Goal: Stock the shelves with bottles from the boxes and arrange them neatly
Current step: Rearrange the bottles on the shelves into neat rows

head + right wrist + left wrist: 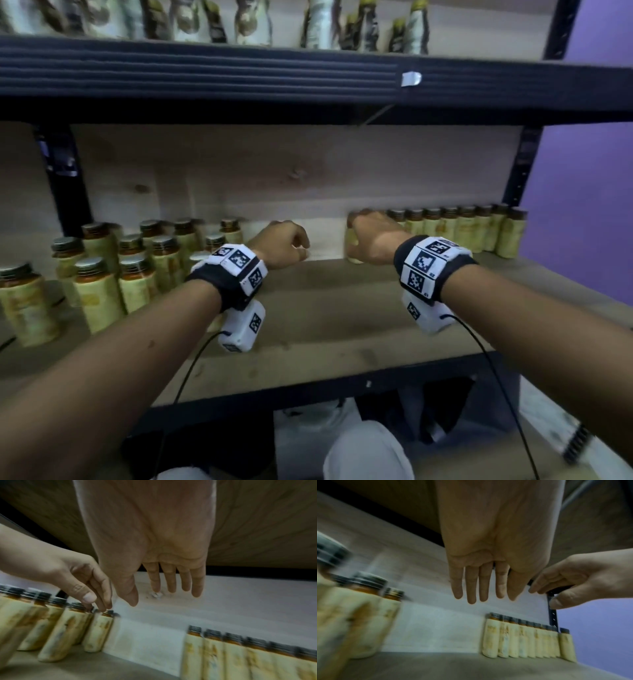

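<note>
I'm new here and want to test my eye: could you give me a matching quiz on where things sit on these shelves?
Things:
1 bottle row
2 bottle cluster
3 white tag

Places:
a left side of middle shelf
b front edge of upper shelf
c back right of middle shelf

Pairs: 1-c, 2-a, 3-b

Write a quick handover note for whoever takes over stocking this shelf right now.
Left hand: open, holding nothing, beside the loose group of bottles.
Right hand: open, holding nothing, at the left end of the row of bottles.
Done: the row stands tidy along the back of the shelf.
To do: straighten the loose group and fill the gap between the two lots. Boxes are not in view.
</note>
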The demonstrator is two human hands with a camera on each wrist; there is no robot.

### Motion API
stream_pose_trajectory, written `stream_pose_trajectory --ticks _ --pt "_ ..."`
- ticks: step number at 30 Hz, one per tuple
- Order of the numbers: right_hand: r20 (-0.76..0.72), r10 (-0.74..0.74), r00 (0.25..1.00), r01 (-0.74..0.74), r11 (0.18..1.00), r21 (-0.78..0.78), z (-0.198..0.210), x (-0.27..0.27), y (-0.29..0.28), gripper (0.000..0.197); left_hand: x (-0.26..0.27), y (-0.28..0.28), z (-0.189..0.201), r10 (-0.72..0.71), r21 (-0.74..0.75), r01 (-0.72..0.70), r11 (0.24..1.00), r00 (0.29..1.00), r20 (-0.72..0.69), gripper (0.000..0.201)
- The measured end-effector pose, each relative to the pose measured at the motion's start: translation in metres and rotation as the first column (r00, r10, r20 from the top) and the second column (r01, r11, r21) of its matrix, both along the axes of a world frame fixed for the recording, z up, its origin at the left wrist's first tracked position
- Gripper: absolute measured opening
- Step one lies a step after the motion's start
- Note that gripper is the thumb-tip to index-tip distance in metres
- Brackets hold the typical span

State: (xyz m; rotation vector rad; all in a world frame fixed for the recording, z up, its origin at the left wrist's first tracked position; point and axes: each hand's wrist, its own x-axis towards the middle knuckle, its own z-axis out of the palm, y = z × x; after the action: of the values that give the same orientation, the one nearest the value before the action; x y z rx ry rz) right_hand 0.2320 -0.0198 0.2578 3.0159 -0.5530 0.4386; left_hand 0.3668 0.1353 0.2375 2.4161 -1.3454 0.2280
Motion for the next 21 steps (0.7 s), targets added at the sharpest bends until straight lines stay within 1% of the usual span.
stream_pose_trajectory --ticks 3,6,9,11,13,14,16,17,19,21 --pt "-0.040 -0.061 0.997 0.062 0.998 0.032 -0.015 -0.013 -0.037 0.043 -0.005 -0.048 -0.018 -0.029 0.080 0.030 0.996 0.999 -0.015 0.027" --pt "-0.007 -0.080 0.997 0.080 0.994 0.077 -0.033 -0.016 -0.073 0.045 -0.003 -0.087 -0.034 -0.033 0.102 0.038 0.994 0.998 -0.049 0.029" --pt "0.025 -0.079 0.997 0.074 0.988 0.137 -0.050 -0.001 -0.110 0.051 0.011 -0.120 -0.047 0.005 0.039 -0.001 0.999 0.994 -0.110 0.022" --pt "0.038 -0.095 0.995 0.085 0.972 0.218 -0.057 0.018 -0.131 0.056 0.026 -0.139 -0.054 0.040 -0.003 -0.041 0.999 0.985 -0.166 0.021" --pt "0.100 -0.114 0.988 0.081 0.953 0.293 -0.062 0.042 -0.149 0.051 0.043 -0.158 -0.059 0.062 -0.067 -0.077 0.995 0.976 -0.206 0.019" --pt "0.163 -0.118 0.979 0.062 0.947 0.315 -0.065 0.054 -0.157 0.046 0.051 -0.167 -0.061 0.067 -0.106 -0.093 0.990 0.971 -0.228 0.018" --pt "0.313 -0.129 0.941 0.009 0.934 0.357 -0.068 0.078 -0.171 0.040 0.067 -0.186 -0.062 0.057 -0.176 -0.111 0.978 0.957 -0.283 0.024" --pt "0.367 -0.144 0.919 -0.007 0.925 0.380 -0.069 0.089 -0.177 0.041 0.074 -0.196 -0.062 0.051 -0.202 -0.117 0.972 0.951 -0.304 0.029" --pt "0.421 -0.193 0.886 -0.007 0.903 0.430 -0.070 0.109 -0.188 0.047 0.088 -0.216 -0.060 0.043 -0.255 -0.135 0.957 0.940 -0.337 0.041" --pt "0.430 -0.229 0.873 0.011 0.891 0.454 -0.072 0.125 -0.197 0.055 0.097 -0.234 -0.059 0.010 -0.319 -0.141 0.937 0.925 -0.379 0.046"
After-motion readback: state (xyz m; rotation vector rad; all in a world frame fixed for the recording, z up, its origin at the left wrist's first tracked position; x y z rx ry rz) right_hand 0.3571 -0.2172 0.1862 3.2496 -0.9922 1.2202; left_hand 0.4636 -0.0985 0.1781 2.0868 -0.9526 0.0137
